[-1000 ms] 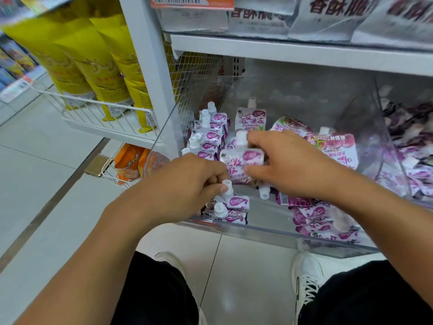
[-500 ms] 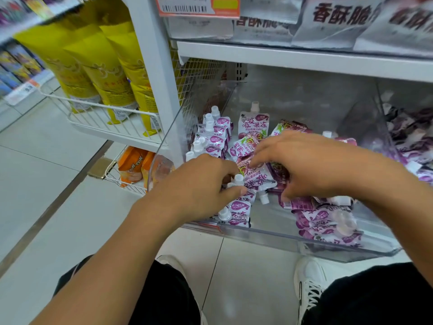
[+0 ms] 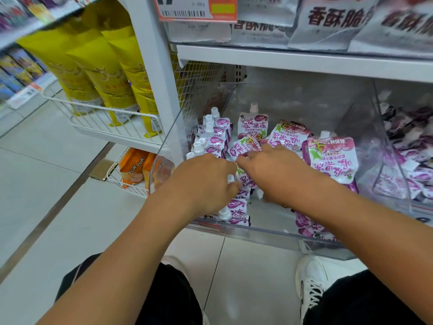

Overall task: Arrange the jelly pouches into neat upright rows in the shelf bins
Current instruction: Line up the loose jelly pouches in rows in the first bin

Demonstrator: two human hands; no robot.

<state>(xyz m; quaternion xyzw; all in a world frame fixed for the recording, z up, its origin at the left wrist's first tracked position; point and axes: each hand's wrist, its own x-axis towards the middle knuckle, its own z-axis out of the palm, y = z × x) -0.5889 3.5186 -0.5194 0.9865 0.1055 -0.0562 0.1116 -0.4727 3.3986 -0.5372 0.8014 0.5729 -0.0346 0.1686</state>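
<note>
a: head view, and we're looking down into the clear bin (image 3: pixel 269 238) on the lower shelf. both hands are right in the middle of it.

b: the left hand (image 3: pixel 201 181) sits at the near left, fingers curled down among the white caps of the jelly pouches (image 3: pixel 214 139) lined up along the left wall. looks like it's holding a pouch there, but the knuckles hide exactly what the fingertips have, so i can't tell for sure.

a: and the right hand (image 3: pixel 274 174)?

b: reaching across the middle, fingers bent and pressing down on a pouch (image 3: pixel 243 178) lying between the two hands. whether the thumb pinches it from below, can't tell either.

a: so where do the pouches stand overall?

b: left row is upright, caps up, packed tight against the wall. one lone pouch (image 3: pixel 252 124) stands upright at the back centre. to the right it's messier: a big pouch (image 3: pixel 330 158) tilted upside down, printing inverted, leaning just beside the right forearm, and more lying flat at the front right corner.

a: anything around the bin?

b: a neighbouring bin (image 3: pixel 407 146) on the right heaped with purple pouches, yellow bags (image 3: pixel 98 73) in a wire basket to the left, orange packs (image 3: pixel 133 165) lower down, silver packets (image 3: pixel 332 22) on the shelf above. white sneakers (image 3: pixel 311 280) on the tiled floor below.
</note>
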